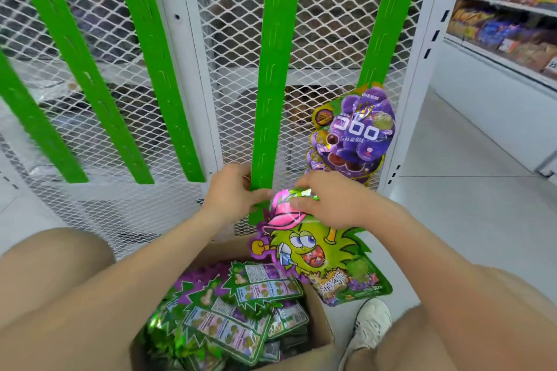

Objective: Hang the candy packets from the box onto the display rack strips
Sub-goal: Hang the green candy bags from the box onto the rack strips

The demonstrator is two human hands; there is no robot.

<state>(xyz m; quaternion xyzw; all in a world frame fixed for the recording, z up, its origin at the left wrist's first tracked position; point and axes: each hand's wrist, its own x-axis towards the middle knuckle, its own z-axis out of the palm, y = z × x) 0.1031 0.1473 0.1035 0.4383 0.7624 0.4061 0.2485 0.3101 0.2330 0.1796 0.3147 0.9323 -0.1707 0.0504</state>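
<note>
Item: green candy packet (pixel 319 256), foil, printed with a spiky green cartoon figure in a pink cap; it is held up in front of the rack, above the far right corner of the box, with its top edge at the lower end of the centre green strip (pixel 269 93). Right hand (pixel 328 203): fingers pinch the crumpled top edge of this packet. Left hand (pixel 233 190): fingers curled round the bottom end of the same strip, just beside the packet's top. Box (pixel 321 333): brown cardboard, open, on the floor between the person's knees; holds a loose pile of matching packets (pixel 235 310), most lying back side up with white label panels showing. Right-hand green strip (pixel 390 18): carries purple grape gummy packets (pixel 358 135) overlapping down its lower part, the lowest just behind the right hand. Further green strips (pixel 156 75): three on the panel to the left, slotted, bare of goods. Rack backing: white expanded-metal mesh (pixel 328 48) in white upright frames. Far right: store shelves (pixel 509 6) stocked with blurred packaged goods. Lower right: a white shoe (pixel 369 330) on the pale floor (pixel 458 205), just beside the box.
</note>
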